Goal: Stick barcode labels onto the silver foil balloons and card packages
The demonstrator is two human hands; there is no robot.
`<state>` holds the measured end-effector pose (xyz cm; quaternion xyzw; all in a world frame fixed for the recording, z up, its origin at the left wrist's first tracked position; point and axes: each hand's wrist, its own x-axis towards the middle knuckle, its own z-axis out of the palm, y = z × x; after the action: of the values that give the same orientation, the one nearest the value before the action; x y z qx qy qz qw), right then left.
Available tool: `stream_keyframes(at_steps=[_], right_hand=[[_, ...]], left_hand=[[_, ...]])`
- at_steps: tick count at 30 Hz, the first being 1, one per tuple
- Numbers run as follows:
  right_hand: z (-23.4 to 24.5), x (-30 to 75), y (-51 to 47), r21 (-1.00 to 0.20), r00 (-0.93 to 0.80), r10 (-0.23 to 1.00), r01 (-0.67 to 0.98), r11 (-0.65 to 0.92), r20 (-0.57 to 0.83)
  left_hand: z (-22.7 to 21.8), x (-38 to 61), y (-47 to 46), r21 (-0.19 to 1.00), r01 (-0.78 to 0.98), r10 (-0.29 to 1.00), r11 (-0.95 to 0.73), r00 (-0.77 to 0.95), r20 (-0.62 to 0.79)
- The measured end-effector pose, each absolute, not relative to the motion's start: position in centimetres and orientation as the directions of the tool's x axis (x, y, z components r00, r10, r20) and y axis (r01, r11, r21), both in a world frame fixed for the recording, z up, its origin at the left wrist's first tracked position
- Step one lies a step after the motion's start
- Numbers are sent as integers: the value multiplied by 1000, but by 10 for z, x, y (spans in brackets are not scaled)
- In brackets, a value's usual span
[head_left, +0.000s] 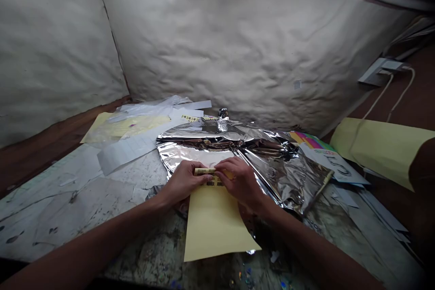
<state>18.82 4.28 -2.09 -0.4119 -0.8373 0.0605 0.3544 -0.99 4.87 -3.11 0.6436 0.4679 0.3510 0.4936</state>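
Note:
A yellow sheet of labels [217, 222] hangs toward me, its far end curled back and showing small dark printed marks. My left hand [186, 179] is closed on the left side of that curled end, thumb on top. At the right side, my right hand [239, 181] pinches the same end, fingertips close to the left thumb. Whether a single label is peeled up between the fingers is too small to tell. Beneath and beyond both hands lies a crumpled silver foil sheet or bag [282, 167], spread over the worktable [136, 235].
Clear plastic and papers [132, 145] lie at the back left. A colourful printed card [335, 163] sits right of the foil. Another yellow sheet [380, 145] curls at the far right, below a white socket [380, 71] with plugged cables. A pale covered wall [238, 45] rises behind.

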Motion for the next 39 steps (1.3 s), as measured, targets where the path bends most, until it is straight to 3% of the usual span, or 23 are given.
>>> stream_keyframes(at_steps=[4, 9, 15, 19, 22, 26, 30, 34, 36, 39], right_hand=[[-25, 186, 38, -225, -445, 669, 707, 671, 596], [-25, 184, 36, -147, -468, 619, 712, 687, 631], [-31, 185, 41, -257, -397, 685, 718, 646, 611], [-33, 184, 41, -350, -336, 731, 711, 610, 594], [-26, 182, 36, -465, -305, 752, 634, 618, 584], [-6, 198, 29, -724, -195, 860, 470, 504, 472], [3, 237, 18, -911, -191, 968, 347, 222, 163], [-12, 263, 1, -955, -210, 970, 291, -56, -120], [-21, 265, -4, -951, -230, 962, 300, -72, -146], [-30, 263, -5, -929, -246, 967, 368, 26, -71]], left_hand=[[-29, -10, 47, 966, 256, 949, -48, 315, -36], [-31, -11, 47, 966, 255, 948, -44, 317, -41], [-29, -12, 45, 997, 76, 911, 17, 409, -47], [-33, -9, 44, 949, -185, 870, 256, 473, -142], [-36, -6, 48, 898, -240, 876, 369, 411, -250], [-33, -11, 52, 878, -212, 859, 430, 396, -325], [-20, -21, 48, 884, 22, 734, 468, 547, -402], [-13, -24, 39, 904, 303, 504, 302, 754, -421], [-13, -22, 37, 906, 354, 471, 234, 773, -424], [-16, -18, 36, 895, 395, 483, 205, 755, -444]])
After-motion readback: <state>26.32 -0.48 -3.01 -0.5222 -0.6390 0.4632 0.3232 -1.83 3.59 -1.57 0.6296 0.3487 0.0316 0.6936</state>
